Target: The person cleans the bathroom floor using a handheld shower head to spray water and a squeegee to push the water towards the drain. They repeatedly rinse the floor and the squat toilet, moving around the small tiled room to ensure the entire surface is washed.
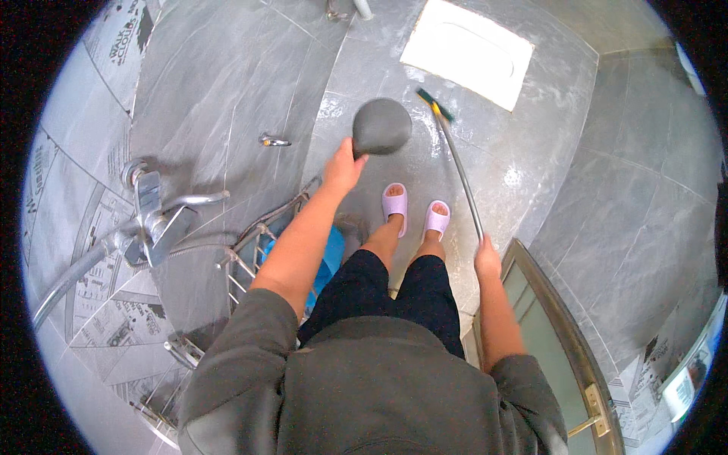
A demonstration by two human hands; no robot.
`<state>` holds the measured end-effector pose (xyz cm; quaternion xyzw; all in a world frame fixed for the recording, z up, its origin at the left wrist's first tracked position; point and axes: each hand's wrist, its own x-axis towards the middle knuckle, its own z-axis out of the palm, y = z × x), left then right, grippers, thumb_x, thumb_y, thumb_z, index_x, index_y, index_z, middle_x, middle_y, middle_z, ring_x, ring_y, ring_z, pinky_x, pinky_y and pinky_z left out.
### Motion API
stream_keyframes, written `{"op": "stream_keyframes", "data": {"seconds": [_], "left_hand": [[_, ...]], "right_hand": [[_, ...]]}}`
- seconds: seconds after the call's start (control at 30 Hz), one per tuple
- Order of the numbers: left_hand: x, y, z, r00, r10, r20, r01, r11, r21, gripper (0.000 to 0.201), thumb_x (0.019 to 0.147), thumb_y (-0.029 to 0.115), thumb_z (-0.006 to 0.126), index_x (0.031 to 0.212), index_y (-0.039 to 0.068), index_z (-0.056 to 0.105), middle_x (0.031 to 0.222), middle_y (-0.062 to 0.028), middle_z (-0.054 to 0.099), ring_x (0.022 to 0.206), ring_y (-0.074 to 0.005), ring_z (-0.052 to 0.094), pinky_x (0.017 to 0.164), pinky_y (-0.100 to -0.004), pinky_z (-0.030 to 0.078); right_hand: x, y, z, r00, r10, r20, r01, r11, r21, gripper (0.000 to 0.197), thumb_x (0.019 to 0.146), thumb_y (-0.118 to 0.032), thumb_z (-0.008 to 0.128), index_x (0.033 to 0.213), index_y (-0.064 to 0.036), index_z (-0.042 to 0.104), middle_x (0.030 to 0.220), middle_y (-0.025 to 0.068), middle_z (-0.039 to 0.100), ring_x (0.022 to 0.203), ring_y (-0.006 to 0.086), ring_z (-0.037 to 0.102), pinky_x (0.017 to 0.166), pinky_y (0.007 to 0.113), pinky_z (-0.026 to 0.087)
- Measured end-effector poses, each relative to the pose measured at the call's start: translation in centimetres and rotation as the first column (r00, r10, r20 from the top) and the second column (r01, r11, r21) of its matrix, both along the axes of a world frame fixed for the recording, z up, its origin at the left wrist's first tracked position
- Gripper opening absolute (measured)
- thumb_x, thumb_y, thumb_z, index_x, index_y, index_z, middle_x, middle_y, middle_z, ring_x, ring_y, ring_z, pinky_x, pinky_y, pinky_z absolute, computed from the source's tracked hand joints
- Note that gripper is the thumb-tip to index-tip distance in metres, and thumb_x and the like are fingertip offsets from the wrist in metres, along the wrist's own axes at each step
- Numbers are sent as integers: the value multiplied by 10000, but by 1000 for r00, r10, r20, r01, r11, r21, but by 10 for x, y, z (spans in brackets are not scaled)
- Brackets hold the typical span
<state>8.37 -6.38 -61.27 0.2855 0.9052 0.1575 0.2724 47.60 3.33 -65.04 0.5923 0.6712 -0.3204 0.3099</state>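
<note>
I see the brush (434, 105) near the white floor pan (468, 51), its long handle running away from the pan to the right hand (487, 258), fingers wrapped round it; left of the pan, the left hand (344, 167) clasps a grey dipper (381, 126).

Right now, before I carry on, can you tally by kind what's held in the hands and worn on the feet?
Round grey scoop-like vessel, in the left hand: 1
Long-handled brush, in the right hand: 1
Lilac slippers, worn: 2
Total: 4
</note>
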Motion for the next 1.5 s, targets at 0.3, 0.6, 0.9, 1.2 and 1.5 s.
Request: {"op": "stream_keyframes", "data": {"seconds": [0.3,0.6,0.9,1.2,1.5], "left_hand": [[-50,41,36,983,132,126,-173,894,413,338,748,168,634,985,10,452,861,-115,558,763,-215,535,710,-311,417],[-52,60,31,913,374,-162,-287,872,395,309,771,124,590,974,-14,402,879,-188,557,820,-334,555,718,-397,419],[-51,107,34,949,269,-165,-219,938,269,325,776,161,588,989,-4,405,868,-207,566,837,-376,544,718,-417,414],[-58,130,28,928,337,-157,-287,918,276,303,784,154,577,979,6,399,872,-188,572,844,-355,553,726,-411,420],[-58,162,45,960,228,-164,-211,971,114,313,779,164,587,976,3,404,894,-210,571,843,-371,551,714,-430,417]], "right_hand": [[-81,54,-34,997,-35,-65,38,998,47,425,895,-369,286,1028,-14,478,995,238,546,946,387,517,799,462,406],[53,-16,38,959,-19,284,51,993,-106,358,899,-368,298,965,-47,442,922,226,581,872,367,565,743,462,439],[-162,153,-48,998,37,-54,-36,999,13,332,881,-321,375,981,-20,472,965,222,569,920,378,548,781,448,440],[-53,134,26,978,156,138,-129,974,-187,309,883,-316,386,982,-30,448,970,224,568,932,364,550,776,446,439],[-160,189,-23,989,100,-112,-112,988,-105,316,875,-322,373,1023,-60,468,938,201,576,905,368,551,769,454,435]]}}
